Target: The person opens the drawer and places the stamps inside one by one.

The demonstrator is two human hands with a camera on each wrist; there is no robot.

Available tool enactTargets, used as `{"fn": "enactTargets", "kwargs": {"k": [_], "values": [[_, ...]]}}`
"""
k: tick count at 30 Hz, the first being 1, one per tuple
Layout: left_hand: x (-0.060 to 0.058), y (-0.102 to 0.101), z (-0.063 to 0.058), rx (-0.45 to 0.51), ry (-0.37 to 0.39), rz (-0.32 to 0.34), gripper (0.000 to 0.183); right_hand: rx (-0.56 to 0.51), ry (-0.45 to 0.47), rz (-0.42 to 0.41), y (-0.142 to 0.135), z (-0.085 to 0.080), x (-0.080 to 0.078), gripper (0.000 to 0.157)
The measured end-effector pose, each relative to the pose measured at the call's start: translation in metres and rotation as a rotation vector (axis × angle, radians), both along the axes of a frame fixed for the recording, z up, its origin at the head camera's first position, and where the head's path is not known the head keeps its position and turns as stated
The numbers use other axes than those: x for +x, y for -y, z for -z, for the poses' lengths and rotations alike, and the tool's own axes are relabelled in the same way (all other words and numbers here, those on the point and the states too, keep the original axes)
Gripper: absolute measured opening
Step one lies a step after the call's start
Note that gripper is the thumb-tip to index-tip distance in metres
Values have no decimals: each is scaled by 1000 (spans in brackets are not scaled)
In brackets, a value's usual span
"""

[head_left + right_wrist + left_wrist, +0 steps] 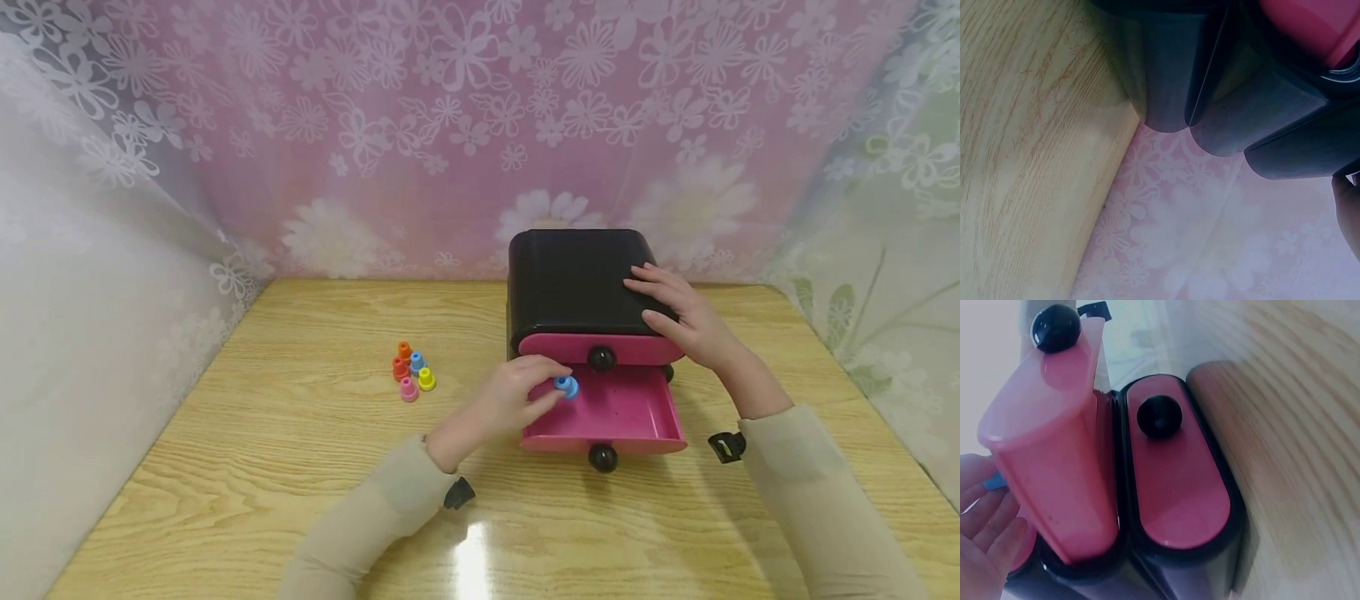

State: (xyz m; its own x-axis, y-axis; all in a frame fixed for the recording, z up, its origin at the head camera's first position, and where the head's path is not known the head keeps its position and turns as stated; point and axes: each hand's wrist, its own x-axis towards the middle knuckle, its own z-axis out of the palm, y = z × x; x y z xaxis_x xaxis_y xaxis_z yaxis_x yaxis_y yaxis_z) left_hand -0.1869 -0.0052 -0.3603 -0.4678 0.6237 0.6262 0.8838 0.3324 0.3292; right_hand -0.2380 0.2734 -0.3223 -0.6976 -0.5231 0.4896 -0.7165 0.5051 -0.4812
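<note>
My left hand (519, 390) pinches a small blue stepped peg (566, 386) over the pulled-out pink drawer (630, 408). In the left wrist view only a sliver of the blue peg (995, 481) shows beside the fingers, left of the drawer's side wall. The drawer belongs to a black cabinet (581, 279) with pink fronts and round black knobs. My right hand (686, 317) rests on the right side of the cabinet's top, fingers spread. Another pink drawer front (1179, 469), pushed in, sits below the open one in the left wrist view.
On the wooden table (300, 467), left of the cabinet, several small pegs stand in a cluster, among them a yellow peg (426, 379), a pink peg (408, 390) and another blue peg (417, 362). A flowered pink curtain (420, 167) hangs behind the cabinet.
</note>
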Motion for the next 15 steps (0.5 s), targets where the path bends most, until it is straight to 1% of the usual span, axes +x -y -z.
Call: {"fn": "enactTargets", "kwargs": {"k": [2,6,9,15], "values": [[1,-4,0,-11,12,7,25,-2,2,-2,0,0,0,42],[3,-13,-1,-59,24,0,25,-6,3,-4,0,0,1,42],[6,-19,-3,-101,21,-12,25,-11,1,-4,0,0,1,42],[10,-31,-4,-143,10,-10,25,-15,-6,-7,1,0,1,42]]}}
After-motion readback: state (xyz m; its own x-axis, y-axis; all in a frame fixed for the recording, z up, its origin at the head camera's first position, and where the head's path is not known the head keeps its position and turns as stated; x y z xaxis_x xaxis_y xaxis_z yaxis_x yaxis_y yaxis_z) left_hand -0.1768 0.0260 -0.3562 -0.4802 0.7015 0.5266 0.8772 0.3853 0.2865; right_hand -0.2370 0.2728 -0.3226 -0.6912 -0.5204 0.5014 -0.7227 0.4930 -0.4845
